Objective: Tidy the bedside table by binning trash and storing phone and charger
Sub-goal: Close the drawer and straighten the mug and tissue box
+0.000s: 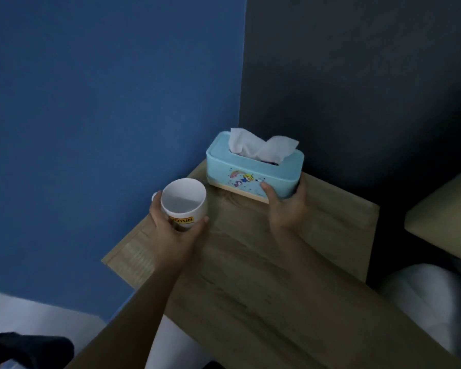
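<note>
The wooden table [264, 262] fills the corner under me, bare of phone, charger or trash as far as I can see; I cannot tell where those are. At its far edge stands the pale blue tissue box [253, 169], a white tissue [261, 147] sticking up from its slot. My right hand [285, 206] is wrapped around its near right corner, thumb on the front; it should be light and stiff, best held low by the ends. My left hand [171, 225] is curled around the white mug [184, 203] at the table's left edge. It looks empty, smooth and breakable, so I grip the body firmly.
</note>
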